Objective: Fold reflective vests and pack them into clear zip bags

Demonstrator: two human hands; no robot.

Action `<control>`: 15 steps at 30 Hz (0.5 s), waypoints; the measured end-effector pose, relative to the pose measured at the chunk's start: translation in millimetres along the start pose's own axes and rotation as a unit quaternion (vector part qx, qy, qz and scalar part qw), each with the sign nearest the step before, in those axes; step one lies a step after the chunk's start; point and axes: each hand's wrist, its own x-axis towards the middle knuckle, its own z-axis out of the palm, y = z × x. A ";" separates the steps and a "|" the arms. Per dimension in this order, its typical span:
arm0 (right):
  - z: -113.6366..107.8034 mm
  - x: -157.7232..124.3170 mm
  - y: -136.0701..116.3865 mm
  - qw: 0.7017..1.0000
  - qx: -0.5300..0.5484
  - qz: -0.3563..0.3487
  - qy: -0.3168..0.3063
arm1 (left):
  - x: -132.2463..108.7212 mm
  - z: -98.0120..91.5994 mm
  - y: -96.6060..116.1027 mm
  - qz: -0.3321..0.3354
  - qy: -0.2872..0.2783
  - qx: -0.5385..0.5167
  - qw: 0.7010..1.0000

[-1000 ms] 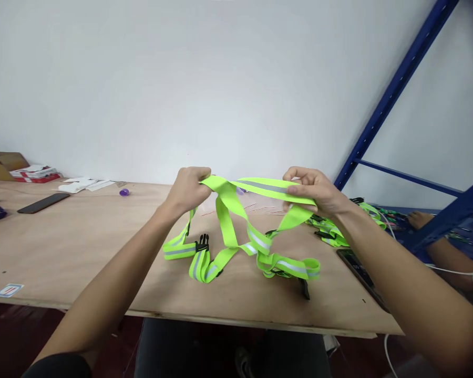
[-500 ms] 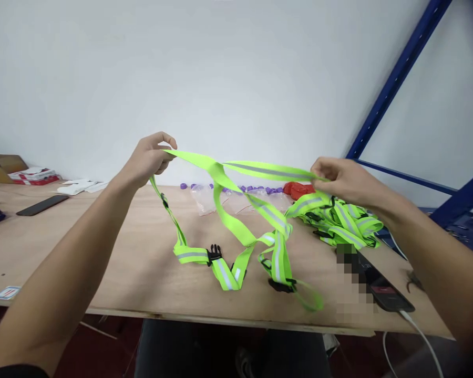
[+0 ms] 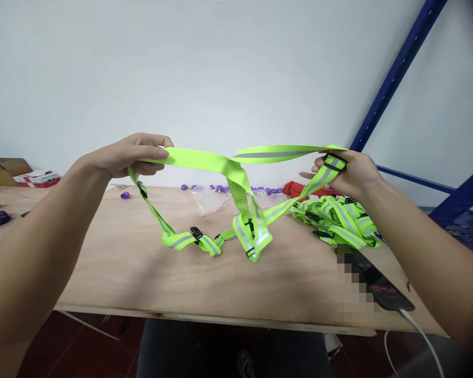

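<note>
A neon-yellow reflective harness (image 3: 201,159) with grey stripes and black buckles is stretched between my two hands above the table. My left hand (image 3: 136,152) pinches one strap between thumb and fingers; an adjuster slider hangs on the strap just below it. At the other side my right hand (image 3: 349,170) is closed on a strap, with a black slider (image 3: 335,163) beside the fingers. Between the hands the straps sag in loops, and a black buckle (image 3: 196,234) hangs low at the left. A tangled pile of similar harnesses (image 3: 342,223) lies behind my right wrist.
On the wooden table (image 3: 173,286) lie clear plastic bags (image 3: 208,199), several purple rolls (image 3: 220,188) and a red bundle (image 3: 295,189) along the wall. A phone (image 3: 380,283) with a white cable rests at right. An open cardboard box (image 3: 3,170) stands far left. Blue rack posts (image 3: 398,79) rise at right.
My right hand has moved right and taken in a second strap with its slider. My left hand has shifted slightly left. The harness has risen and spread wider; its lower loops have lifted.
</note>
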 end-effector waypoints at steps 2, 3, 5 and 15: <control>-1.6 -1.5 -3.5 0.999 0.001 -0.029 -0.026 | -1.1 -5.4 0.6 0.010 0.001 0.017 1.000; -4.8 -1.6 -6.6 0.997 -0.048 -0.047 -0.037 | -2.7 -8.3 1.5 0.015 0.018 0.050 0.998; -15.0 0.2 -15.1 0.975 -0.209 -0.059 -0.051 | -8.0 -12.5 4.9 0.016 0.090 0.154 0.984; -37.6 4.3 -9.4 0.962 -0.151 -0.184 0.133 | -20.9 1.0 10.3 0.092 0.338 0.419 0.838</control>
